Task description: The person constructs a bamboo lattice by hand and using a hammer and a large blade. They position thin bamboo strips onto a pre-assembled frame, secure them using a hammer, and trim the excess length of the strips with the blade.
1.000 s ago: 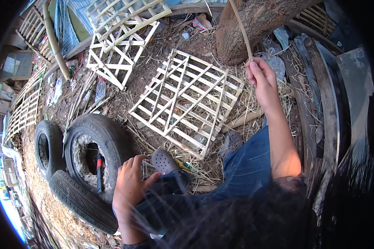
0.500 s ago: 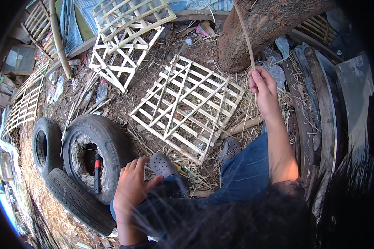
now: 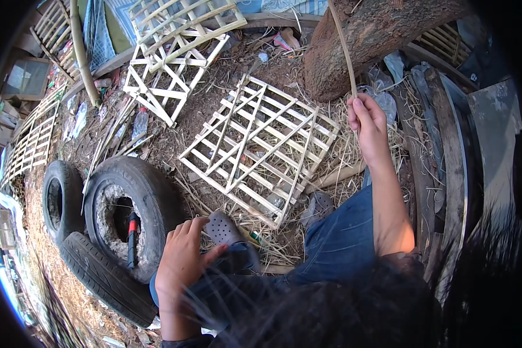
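In my right hand [image 3: 368, 119] I hold the lower end of a thin bamboo strip [image 3: 343, 46] between thumb and fingers. The strip rises past the tree trunk and out of the top of the view. My left hand [image 3: 182, 255] rests by my left knee, thumb apart from the fingers, with nothing visible in it. Ahead of my feet lies a bamboo lattice panel [image 3: 261, 152] made of pale slats with several diagonal pieces across them. A red and black tool [image 3: 132, 239], its kind unclear, leans in the opening of the nearest tyre.
Tyres [image 3: 151, 191] stand and lean at my left. More lattice panels [image 3: 167, 75] lie stacked farther back. The thick tree trunk [image 3: 354, 43] slants across the upper right. Wooden planks [image 3: 449, 174] line the right side, and bamboo shavings [image 3: 278, 249] litter the ground around my clogs [image 3: 223, 227].
The view has shifted very slightly, so the tyres and the panel sit a little more to the left. Both hands keep nearly the same pose, the right still on the strip.
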The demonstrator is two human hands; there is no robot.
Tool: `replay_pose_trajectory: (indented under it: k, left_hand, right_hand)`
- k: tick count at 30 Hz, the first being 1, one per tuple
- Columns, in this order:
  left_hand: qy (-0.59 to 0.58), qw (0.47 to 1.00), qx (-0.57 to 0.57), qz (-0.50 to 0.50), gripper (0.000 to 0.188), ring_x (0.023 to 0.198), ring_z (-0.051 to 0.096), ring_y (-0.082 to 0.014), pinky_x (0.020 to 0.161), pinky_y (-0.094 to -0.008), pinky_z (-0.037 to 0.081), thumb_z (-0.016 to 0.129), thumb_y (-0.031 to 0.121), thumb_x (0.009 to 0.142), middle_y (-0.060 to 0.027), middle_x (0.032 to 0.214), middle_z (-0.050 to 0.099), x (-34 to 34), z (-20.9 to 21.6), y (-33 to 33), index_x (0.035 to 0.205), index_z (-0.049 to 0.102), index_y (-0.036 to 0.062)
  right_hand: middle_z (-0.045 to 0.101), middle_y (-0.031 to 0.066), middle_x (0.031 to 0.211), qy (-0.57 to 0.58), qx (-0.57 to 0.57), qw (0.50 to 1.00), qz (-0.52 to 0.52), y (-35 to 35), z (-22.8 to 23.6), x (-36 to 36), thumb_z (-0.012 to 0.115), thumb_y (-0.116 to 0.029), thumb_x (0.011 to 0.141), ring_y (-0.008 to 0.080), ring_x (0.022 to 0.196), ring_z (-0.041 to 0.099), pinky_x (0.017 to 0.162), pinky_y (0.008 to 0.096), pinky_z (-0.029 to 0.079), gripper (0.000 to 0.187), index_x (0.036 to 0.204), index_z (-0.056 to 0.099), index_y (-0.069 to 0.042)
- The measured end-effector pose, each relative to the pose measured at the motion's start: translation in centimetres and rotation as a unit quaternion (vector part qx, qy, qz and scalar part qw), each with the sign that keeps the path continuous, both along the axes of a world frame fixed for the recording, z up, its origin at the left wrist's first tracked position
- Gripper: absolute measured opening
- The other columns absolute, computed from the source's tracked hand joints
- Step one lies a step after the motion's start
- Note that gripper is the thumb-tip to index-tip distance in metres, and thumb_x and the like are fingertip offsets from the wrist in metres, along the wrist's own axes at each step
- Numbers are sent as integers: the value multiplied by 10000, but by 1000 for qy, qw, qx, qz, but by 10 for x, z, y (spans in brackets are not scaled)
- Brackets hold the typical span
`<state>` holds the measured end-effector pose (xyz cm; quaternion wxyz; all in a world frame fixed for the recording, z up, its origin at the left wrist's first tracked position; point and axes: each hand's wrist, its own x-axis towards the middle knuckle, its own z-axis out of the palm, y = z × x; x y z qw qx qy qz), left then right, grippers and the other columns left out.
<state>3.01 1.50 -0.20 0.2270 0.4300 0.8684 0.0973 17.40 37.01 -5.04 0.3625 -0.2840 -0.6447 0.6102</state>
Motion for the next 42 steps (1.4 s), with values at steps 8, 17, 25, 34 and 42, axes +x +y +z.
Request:
replay_pose_trajectory:
  k: [8, 17, 25, 34, 42]
  left_hand:
    - [3, 1000, 11, -7, 553, 1047, 555, -323, 901, -411, 420, 716, 412, 745, -135, 1070, 600, -3, 1, -1, 1141, 533, 73]
    - [-13, 1000, -15, -3, 552, 1025, 547, -307, 892, -408, 400, 690, 435, 766, -125, 1053, 595, -5, -7, -3, 1131, 523, 56]
    - [-11, 1000, -2, -11, 542, 1063, 540, -305, 916, -404, 395, 704, 407, 762, -131, 1067, 594, 0, -5, 3, 1132, 521, 56]
    - [-10, 1000, -8, 2, 539, 1067, 539, -312, 922, -407, 390, 699, 409, 770, -143, 1080, 597, -2, -6, -5, 1140, 520, 60]
    - [-10, 1000, 10, -12, 539, 1059, 543, -307, 916, -409, 390, 708, 398, 764, -136, 1068, 601, -1, -2, -5, 1139, 527, 56]
  right_hand:
    - [444, -42, 680, 4, -14, 1000, -7, 1, 0, -3, 481, -160, 963, 35, 602, 366, 540, 187, 296, 165, 932, 554, -15]
    - [466, -39, 697, -7, 36, 999, -2, 3, 0, 2, 492, -165, 954, 34, 654, 421, 600, 193, 338, 172, 925, 566, -12]
    - [478, -29, 711, 7, 31, 999, -6, 3, 4, 8, 496, -177, 955, 44, 673, 434, 631, 199, 355, 185, 916, 563, -9]
    - [480, -32, 711, 6, 30, 1000, -3, -3, 7, 3, 500, -179, 956, 45, 681, 436, 647, 196, 363, 189, 924, 569, -5]
    - [483, -32, 711, 10, 28, 1000, -3, -5, 5, 0, 504, -171, 951, 43, 673, 434, 633, 194, 359, 181, 926, 572, -5]
